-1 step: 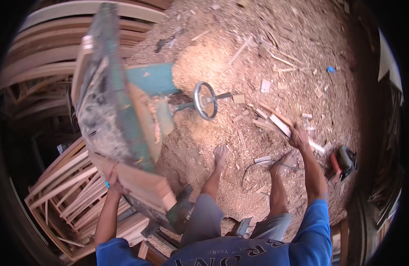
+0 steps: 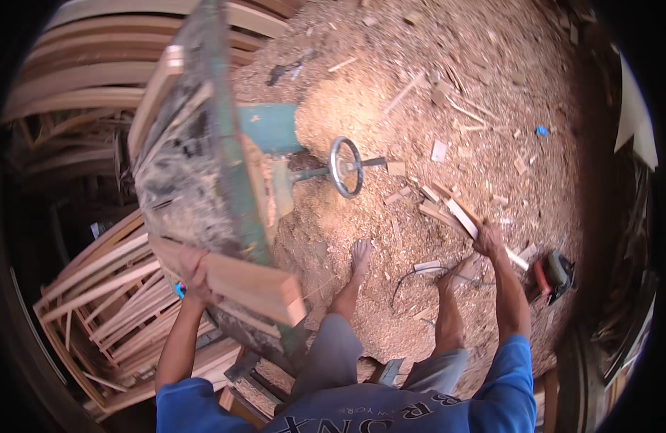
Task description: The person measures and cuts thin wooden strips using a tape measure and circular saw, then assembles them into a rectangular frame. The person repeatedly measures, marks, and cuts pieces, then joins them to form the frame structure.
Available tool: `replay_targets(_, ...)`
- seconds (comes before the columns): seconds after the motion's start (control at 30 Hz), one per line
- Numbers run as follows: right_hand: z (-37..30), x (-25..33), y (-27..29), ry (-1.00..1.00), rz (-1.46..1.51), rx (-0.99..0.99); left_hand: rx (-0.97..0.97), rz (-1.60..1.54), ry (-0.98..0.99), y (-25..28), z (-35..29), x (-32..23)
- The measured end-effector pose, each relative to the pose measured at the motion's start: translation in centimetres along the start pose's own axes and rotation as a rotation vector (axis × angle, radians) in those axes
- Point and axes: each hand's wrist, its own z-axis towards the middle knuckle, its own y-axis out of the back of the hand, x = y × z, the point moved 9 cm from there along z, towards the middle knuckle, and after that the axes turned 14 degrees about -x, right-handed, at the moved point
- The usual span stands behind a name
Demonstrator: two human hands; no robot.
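Note:
A thick length of planed wood (image 2: 250,285) lies across the near end of a sawdust-covered machine table (image 2: 181,187). My left hand (image 2: 197,278) is closed over it, thumb and fingers on opposite sides. Down at the right, my right hand (image 2: 489,239) grips a narrow wooden strip (image 2: 461,218). Its fingers are partly hidden, and the strip shows on both sides of the hand. Other offcuts (image 2: 437,212) lie against that strip on the shavings. Another wood piece (image 2: 156,101) rests along the table's far left edge.
A metal handwheel (image 2: 346,167) juts from the green machine body (image 2: 268,128). A red and black power tool (image 2: 553,278) lies at right, its cord (image 2: 396,285) looping past my feet. Curved timbers (image 2: 95,72) and slatted frames (image 2: 124,310) are stacked at left.
The whole view has shifted slightly, with the machine table now sitting farther right in the picture. Both hands keep their holds on the wood.

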Motion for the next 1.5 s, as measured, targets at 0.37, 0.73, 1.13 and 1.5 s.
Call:
replay_targets(0.37, -17.2, 3.2, 18.0, -0.311, -0.229, 0.289, -0.178, -0.088, -0.1, 2.3, 3.9, -2.6)
replay_targets(0.73, -19.0, 40.7, 46.5, -0.175, 0.929, -0.324, -0.262, -0.657, 0.474, 5.3, 4.6, 0.8)
replay_targets(1.13, -18.0, 73.1, 31.4, -0.144, 1.359, 0.469, -0.524, -1.882, 1.046, 15.2, -0.9, 6.0)
replay_targets(1.5, -17.2, 72.0, 33.8, -0.033, 0.774, -0.051, -0.39, -1.943, 1.22, 10.1, -2.2, 6.9)
